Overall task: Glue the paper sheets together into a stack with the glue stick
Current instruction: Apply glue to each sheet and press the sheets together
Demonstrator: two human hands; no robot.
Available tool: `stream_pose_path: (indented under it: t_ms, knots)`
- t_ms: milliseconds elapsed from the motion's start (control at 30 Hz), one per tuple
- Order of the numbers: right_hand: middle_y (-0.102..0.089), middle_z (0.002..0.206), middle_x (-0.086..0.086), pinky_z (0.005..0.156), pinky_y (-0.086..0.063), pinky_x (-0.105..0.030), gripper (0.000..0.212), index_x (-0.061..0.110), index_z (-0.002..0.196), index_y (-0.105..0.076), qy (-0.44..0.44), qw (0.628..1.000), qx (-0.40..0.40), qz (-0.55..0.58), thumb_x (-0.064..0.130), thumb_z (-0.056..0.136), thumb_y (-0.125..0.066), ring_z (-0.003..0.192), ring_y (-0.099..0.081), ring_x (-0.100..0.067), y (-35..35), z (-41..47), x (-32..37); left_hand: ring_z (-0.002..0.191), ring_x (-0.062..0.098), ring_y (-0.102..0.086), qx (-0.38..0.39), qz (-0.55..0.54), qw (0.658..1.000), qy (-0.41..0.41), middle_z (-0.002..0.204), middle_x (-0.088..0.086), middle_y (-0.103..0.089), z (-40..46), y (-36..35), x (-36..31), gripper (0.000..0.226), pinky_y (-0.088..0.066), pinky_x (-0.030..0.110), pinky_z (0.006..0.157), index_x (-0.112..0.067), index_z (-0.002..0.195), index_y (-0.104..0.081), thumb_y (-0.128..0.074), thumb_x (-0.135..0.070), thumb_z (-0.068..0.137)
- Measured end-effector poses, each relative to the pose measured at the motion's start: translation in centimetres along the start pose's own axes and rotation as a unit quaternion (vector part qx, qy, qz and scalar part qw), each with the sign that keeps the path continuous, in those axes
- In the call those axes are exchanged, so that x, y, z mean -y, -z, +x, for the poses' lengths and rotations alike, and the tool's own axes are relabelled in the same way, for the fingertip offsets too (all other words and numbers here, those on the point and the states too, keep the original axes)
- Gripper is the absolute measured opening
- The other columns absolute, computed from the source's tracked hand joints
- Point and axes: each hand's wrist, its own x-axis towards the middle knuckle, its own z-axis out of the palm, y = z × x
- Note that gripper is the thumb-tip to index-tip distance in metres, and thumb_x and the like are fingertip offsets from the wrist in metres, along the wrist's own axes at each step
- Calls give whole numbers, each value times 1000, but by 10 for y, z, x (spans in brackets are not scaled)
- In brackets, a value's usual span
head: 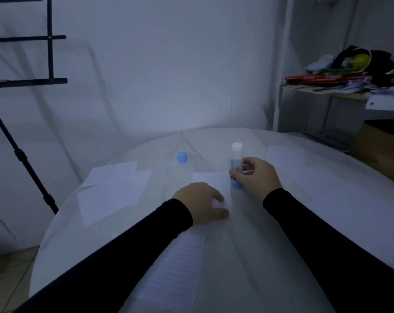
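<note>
Lined paper (178, 263) lies nearest, light and floppy. Left hand (200, 202) presses the middle sheet (210, 179) flat, fingers spread. Just beyond, right fingers (236, 173) pinch the upright glue stick (236, 166) mid-barrel; it looks stiff, smooth, possibly slippery.

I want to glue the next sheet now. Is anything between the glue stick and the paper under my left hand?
Nothing visible. The right hand holds the glue stick upright at the right edge of the sheet that the left hand presses down. Its blue cap stands apart, farther back on the table.
</note>
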Motion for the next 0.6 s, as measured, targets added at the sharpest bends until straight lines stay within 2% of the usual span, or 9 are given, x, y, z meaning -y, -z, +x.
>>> stream_pose_path:
  t_ms: [67, 133, 200, 267, 333, 433, 533, 600]
  knots:
    - [-64, 95, 2, 64, -42, -13, 35, 12, 107, -65, 10, 1000, -8, 4, 30, 79, -73, 74, -59, -9, 1, -1, 0, 121, 15, -47, 12, -25, 1000, -4, 134, -2, -52, 2, 3, 2, 46, -35, 28, 102, -35, 123, -60, -60, -57, 83]
    - [-64, 94, 4, 57, -39, -3, 33, 14, 107, -64, 22, 999, -21, 20, 31, 79, -73, 73, -60, -7, 2, -2, 2, 109, 11, -51, 19, -60, 998, 2, 130, -6, -55, 3, 7, 7, 42, -38, 24, 96, -36, 119, -63, -62, -57, 82]
    - [-65, 93, 7, 59, -42, -2, 32, 17, 106, -64, 27, 997, -33, 64, 33, 80, -72, 76, -62, -5, 2, -2, 6, 96, 6, -50, 12, -98, 995, 11, 124, -10, -59, 4, 13, 13, 46, -36, 19, 88, -34, 121, -62, -63, -57, 81]
    - [-69, 93, 7, 67, -48, -7, 29, 17, 104, -66, 22, 990, -36, 131, 34, 81, -72, 80, -64, -1, 0, -3, 10, 93, 4, -51, -26, -153, 988, 24, 121, -13, -60, 8, 20, 17, 54, -35, 17, 87, -32, 127, -57, -64, -58, 80]
    - [-71, 92, 6, 71, -48, -8, 23, 16, 100, -69, 8, 980, -23, 199, 31, 82, -71, 82, -66, 0, -3, -4, 15, 93, 4, -55, -60, -246, 967, 32, 115, -15, -60, 12, 26, 19, 56, -38, 18, 84, -34, 127, -54, -67, -57, 77]
    - [-74, 89, 5, 79, -50, -18, 15, 19, 92, -71, -6, 963, 12, 270, 31, 83, -70, 87, -69, -6, -4, -8, 18, 84, 7, -64, -54, -395, 917, 13, 100, -12, -70, 18, 27, 17, 38, -48, 25, 77, -31, 114, -59, -70, -46, 80]
    - [-74, 86, 10, 82, -48, -17, 8, 23, 88, -71, -8, 957, 23, 291, 30, 84, -69, 84, -68, 0, -4, -9, 19, 71, 9, -63, -64, -462, 885, 9, 89, -6, -73, 22, 24, 18, 28, -50, 27, 73, -21, 106, -69, -70, -37, 84]
    - [-72, 90, 13, 83, -44, -17, 8, 26, 90, -70, 5, 965, 51, 257, 31, 85, -67, 85, -65, 4, -4, -9, 17, 68, 11, -59, -82, -519, 851, 27, 84, -4, -70, 24, 24, 21, 21, -49, 25, 69, -18, 98, -71, -68, -35, 86]
